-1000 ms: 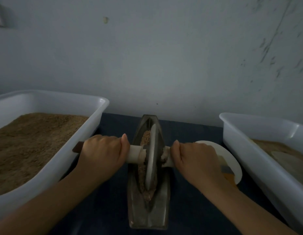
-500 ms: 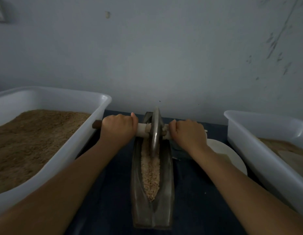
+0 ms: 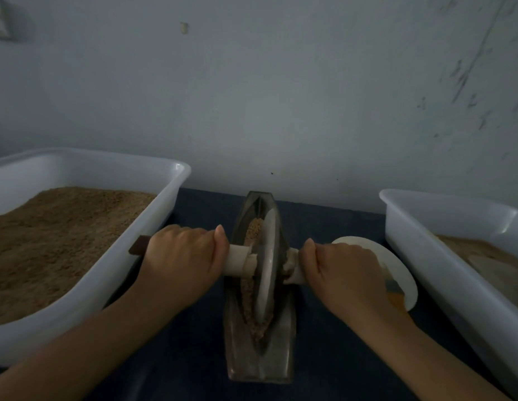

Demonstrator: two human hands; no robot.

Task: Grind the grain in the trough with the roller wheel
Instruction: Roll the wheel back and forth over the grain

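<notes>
Here each hand, left hand (image 3: 184, 257) and right hand (image 3: 343, 274), grips the roller wheel (image 3: 265, 264) axle

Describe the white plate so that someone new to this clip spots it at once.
Start at the dark trough in the middle of the table. Just right of it, partly hidden behind the right hand, lies the white plate. Unlike the deep white tub to its right, it is flat and round.

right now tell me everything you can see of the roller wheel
The roller wheel is a thin, pale grey disc, metal by its look, standing upright on edge in the grain-filled trough, about mid-length. A pale axle handle runs through its hub; the left hand and right hand each grip one side.
</notes>
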